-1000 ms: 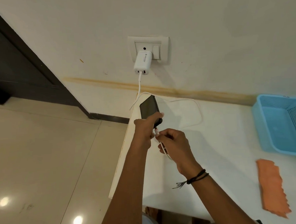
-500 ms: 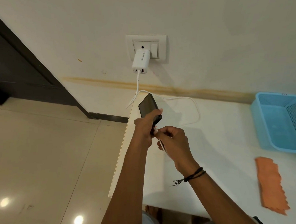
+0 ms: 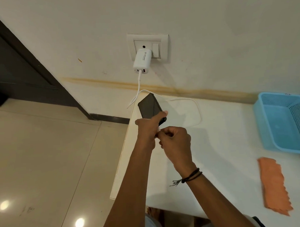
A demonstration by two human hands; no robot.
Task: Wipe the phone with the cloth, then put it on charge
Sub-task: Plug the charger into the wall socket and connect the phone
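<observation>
Our right hand [image 3: 175, 141] has crept closer to our left hand [image 3: 146, 129], which grips the phone [image 3: 149, 107] mid-frame. It points up at the wall [image 3: 210, 22]; our right hand pinches the cable [image 3: 200, 113] end just below.

Blue basket [image 3: 269, 116] on white table [image 3: 226, 143]; dark door [image 3: 11, 69] leftward.

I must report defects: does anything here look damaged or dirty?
A brownish stain runs along the wall just above the table, and the orange cloth lying on it has a jagged, torn-looking edge.
</observation>
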